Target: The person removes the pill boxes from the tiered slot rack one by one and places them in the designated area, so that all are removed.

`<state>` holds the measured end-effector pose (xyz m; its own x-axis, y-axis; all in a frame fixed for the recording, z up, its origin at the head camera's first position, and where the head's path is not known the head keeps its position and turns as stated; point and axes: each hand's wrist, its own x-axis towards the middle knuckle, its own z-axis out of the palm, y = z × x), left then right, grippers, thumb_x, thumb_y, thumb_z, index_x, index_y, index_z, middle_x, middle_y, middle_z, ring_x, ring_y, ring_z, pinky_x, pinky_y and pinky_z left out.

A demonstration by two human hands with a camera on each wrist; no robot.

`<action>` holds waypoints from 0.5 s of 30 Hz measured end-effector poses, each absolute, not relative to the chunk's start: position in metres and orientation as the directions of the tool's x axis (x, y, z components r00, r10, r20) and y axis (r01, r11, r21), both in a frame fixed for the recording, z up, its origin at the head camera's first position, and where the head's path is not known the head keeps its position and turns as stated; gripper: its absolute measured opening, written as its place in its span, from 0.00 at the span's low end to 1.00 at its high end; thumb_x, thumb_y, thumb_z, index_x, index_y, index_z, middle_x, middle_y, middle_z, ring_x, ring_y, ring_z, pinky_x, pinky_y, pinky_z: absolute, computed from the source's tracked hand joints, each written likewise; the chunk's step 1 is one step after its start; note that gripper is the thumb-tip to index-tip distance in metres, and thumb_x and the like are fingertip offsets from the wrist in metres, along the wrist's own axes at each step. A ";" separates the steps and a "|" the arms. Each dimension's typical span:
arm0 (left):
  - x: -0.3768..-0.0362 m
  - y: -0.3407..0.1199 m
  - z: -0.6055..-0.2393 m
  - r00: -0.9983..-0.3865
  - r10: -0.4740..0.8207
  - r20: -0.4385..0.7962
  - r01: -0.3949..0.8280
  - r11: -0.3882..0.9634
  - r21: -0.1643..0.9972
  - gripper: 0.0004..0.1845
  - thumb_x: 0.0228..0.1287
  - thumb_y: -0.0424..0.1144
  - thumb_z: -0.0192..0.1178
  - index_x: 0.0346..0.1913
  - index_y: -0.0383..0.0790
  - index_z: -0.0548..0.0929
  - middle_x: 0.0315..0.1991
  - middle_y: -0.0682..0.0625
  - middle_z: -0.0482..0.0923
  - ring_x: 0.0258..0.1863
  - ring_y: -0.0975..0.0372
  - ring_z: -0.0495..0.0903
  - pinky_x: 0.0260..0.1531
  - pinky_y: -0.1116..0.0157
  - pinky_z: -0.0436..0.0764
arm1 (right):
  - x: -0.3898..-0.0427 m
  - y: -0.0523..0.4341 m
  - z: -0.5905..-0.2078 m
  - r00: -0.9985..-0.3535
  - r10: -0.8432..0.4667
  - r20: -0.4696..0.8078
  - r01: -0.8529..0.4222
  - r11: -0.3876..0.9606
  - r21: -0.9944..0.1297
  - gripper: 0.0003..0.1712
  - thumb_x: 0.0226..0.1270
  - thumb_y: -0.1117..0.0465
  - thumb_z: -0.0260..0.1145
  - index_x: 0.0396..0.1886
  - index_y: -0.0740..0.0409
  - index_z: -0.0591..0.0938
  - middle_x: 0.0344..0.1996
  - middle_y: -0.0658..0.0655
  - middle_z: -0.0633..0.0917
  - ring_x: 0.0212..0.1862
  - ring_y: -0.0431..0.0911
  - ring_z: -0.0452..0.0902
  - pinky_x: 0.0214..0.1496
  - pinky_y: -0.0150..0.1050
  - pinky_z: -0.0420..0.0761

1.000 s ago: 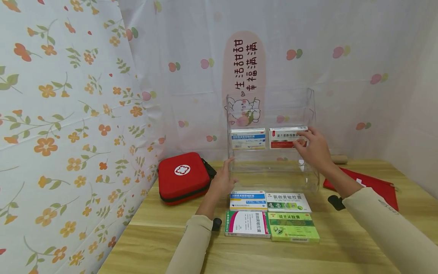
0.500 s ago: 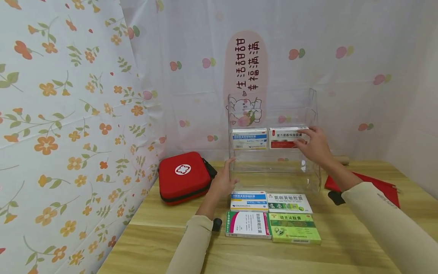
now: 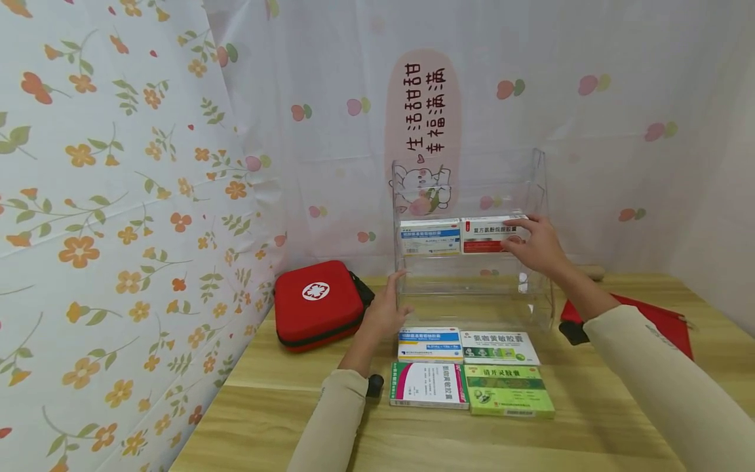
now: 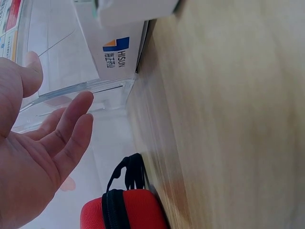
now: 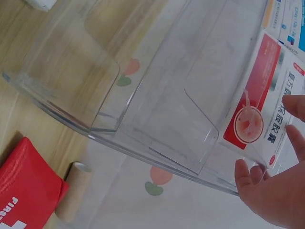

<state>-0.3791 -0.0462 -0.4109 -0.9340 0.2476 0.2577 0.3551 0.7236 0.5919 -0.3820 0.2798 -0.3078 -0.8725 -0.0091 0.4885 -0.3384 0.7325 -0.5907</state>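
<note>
A clear acrylic stand (image 3: 466,288) with several tiers stands on the table. On one tier, a blue-and-white medicine box (image 3: 429,241) sits at the left, beside a red-and-white medicine box (image 3: 483,244). My right hand (image 3: 541,248) pinches the right end of the red-and-white box, thumb in front and fingers at the top and end. At the stand's left side rests my left hand (image 3: 385,316), its fingers loosely extended in the left wrist view. In front of the stand lie a blue-and-yellow box (image 3: 429,346), a white-and-green box (image 3: 500,347), a pink-striped box (image 3: 430,385) and a green box (image 3: 510,391).
A red first-aid case (image 3: 318,305) with a black strap (image 4: 136,171) lies left of the stand. To the right are a red first-aid pouch (image 3: 660,324) and a brown cardboard tube (image 5: 74,191). A printed curtain (image 3: 330,131) hangs close behind.
The right hand has slid the red-and-white box slightly left, narrowing the gap to the blue-and-white box until they sit side by side. The left hand stays at the stand's side.
</note>
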 end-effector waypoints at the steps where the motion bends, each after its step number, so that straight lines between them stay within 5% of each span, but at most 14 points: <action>1: -0.379 -0.046 -0.411 -0.934 0.248 0.258 0.356 0.722 0.593 0.45 0.65 0.40 0.67 0.75 0.66 0.49 0.59 0.39 0.76 0.35 0.54 0.77 0.27 0.60 0.77 | -0.382 0.280 -0.307 -0.875 -0.009 0.485 -0.336 0.732 -0.593 0.25 0.65 0.63 0.68 0.59 0.70 0.77 0.67 0.77 0.61 0.66 0.71 0.54 0.62 0.69 0.59; 15: -0.381 -0.046 -0.413 -0.939 0.239 0.246 0.341 0.721 0.602 0.45 0.65 0.40 0.67 0.75 0.68 0.48 0.60 0.39 0.75 0.38 0.55 0.77 0.29 0.61 0.77 | -0.381 0.280 -0.305 -0.865 0.051 0.499 -0.318 0.714 -0.624 0.25 0.66 0.64 0.67 0.61 0.68 0.77 0.70 0.73 0.60 0.68 0.71 0.54 0.64 0.71 0.58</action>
<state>-0.3813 -0.0456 -0.4130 -0.9393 0.2389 0.2463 0.3414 0.7215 0.6024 -0.3811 0.2797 -0.3050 -0.8649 0.0511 0.4994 -0.3179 0.7141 -0.6237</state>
